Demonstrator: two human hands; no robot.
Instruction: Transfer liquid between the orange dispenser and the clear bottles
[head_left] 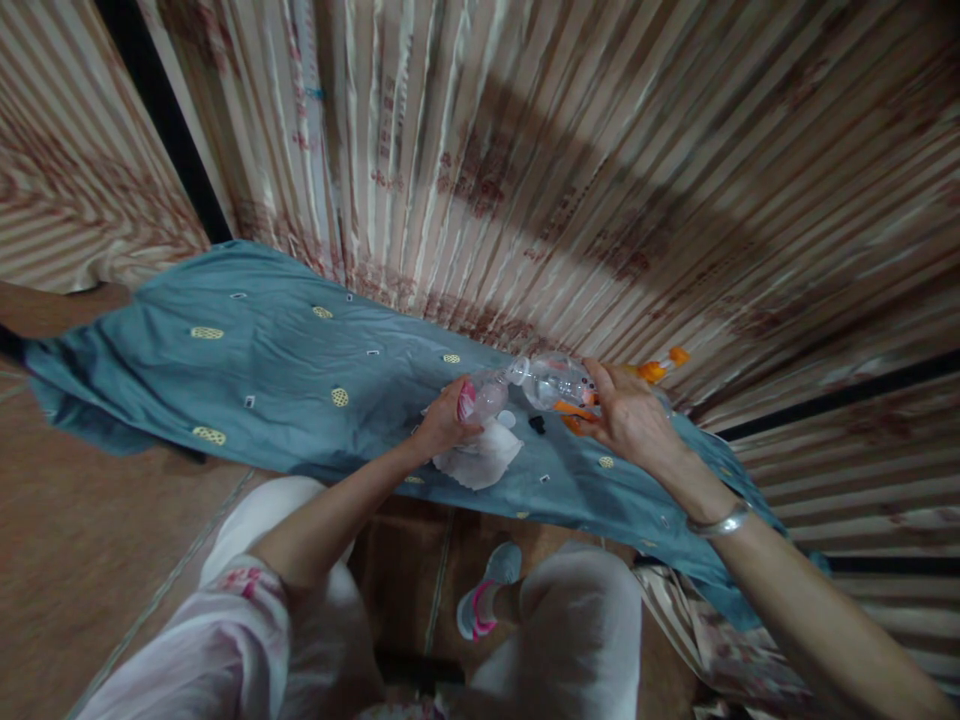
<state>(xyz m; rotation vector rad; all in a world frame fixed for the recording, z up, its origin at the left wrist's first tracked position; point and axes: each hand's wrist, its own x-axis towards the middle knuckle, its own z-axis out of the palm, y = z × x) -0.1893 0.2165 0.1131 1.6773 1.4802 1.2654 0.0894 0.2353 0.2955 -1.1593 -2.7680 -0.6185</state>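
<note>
Over the teal cloth-covered table (pixel 277 370), you have one left hand (pixel 444 422), one right hand (pixel 634 412) and two clear plastic bottles (pixel 551 384). Toward the table's near edge, count one crumpled white sheet (pixel 480 460); between near and far edges, one small black piece (pixel 537 425).

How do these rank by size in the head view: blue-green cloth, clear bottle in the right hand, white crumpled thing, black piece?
1. Blue-green cloth
2. Clear bottle in the right hand and white crumpled thing: too alike to rank
3. Black piece
</note>
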